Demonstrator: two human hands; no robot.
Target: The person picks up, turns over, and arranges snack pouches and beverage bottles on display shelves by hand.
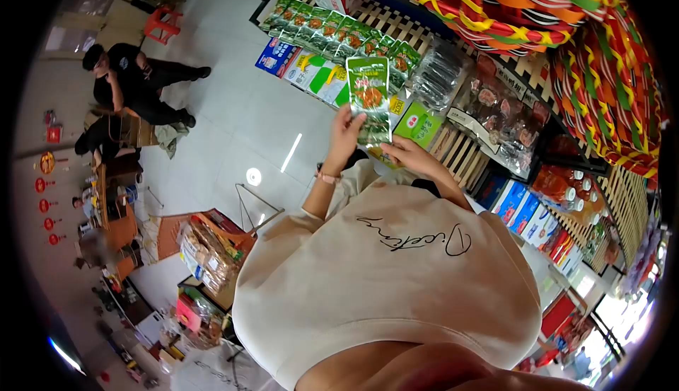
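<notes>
Green food pouches (331,29) line the slatted rack (463,156), one pouch (369,88) already out, left hand (344,135) curled round its edge, right hand (411,156) pinching its base.

My head camera is looking forward and down, with my shirt (389,271) close and my left hand (344,135) and right hand (411,156) farther off.

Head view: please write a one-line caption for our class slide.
The left hand and right hand hold a green packet beside a slatted shelf bearing similar packets.
</notes>
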